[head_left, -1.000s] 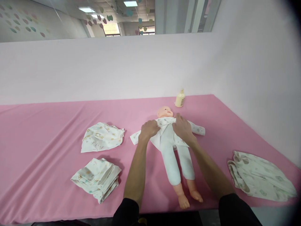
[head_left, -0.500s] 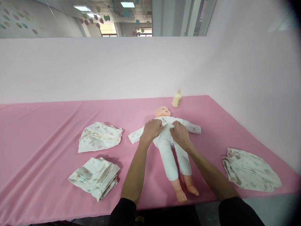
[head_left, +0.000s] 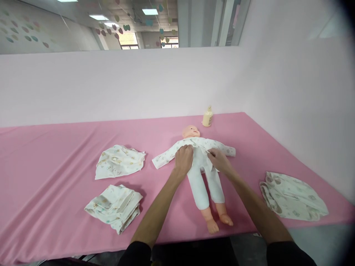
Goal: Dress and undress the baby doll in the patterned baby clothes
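Observation:
A baby doll (head_left: 200, 192) with a white cloth body lies on its back, head away from me and bare feet towards me. Its arms are in the sleeves of a white printed baby shirt (head_left: 166, 157), which lies parted over the chest. At the shirt's left side, my left hand (head_left: 184, 159) is closed on the fabric edge. My right hand (head_left: 219, 159) pinches the edge on the other side, near the doll's waist. The fingertips of both hands are partly hidden.
A pink cloth (head_left: 66, 147) covers the table. Printed fabric (head_left: 120, 161) and a folded printed cloth (head_left: 115, 207) lie at left. Another folded cloth (head_left: 295, 197) lies at right, near the edge. A cream pump bottle (head_left: 207, 117) stands by the doll's head, before the white wall (head_left: 124, 85).
My left hand has shifted slightly right and down along the shirt. My right hand has moved a little right and down, drawing its shirt edge outward. The camera view has shifted slightly.

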Motion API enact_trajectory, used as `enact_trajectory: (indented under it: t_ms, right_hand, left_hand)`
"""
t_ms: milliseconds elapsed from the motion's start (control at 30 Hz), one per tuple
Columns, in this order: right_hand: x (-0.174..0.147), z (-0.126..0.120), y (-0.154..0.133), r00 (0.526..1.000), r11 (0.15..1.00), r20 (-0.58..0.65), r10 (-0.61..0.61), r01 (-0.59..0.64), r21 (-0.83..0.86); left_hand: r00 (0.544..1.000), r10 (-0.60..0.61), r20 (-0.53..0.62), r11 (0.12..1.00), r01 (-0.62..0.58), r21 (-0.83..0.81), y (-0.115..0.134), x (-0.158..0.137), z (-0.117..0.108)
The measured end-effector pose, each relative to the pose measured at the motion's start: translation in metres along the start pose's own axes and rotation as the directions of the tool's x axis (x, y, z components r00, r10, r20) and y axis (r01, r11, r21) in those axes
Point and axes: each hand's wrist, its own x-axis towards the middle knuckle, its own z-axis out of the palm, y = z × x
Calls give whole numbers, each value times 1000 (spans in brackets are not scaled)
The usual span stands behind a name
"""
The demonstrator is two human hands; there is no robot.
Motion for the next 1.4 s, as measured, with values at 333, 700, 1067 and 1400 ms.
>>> enact_trajectory:
  t_ms: [333,700,1067,1400]
  right_hand:
    - [1,7,-5,999,950,-29,43,-32,312]
    - [-4,18,-11,993,967,-121,-7,37,252]
    - [-7,24,-21,975,989,-198,-99,118,89]
    - [-4,26,-15,976,986,-172,-132,148,82]
  left_hand:
    - [992,121,40,990,-124,73,7,3,15]
    - [977,212,12,963,-211,170,14,-2,24]
    - [968,248,-40,960,-240,141,20,-9,28]
    - [966,246,-73,963,-235,135,18,-8,33]
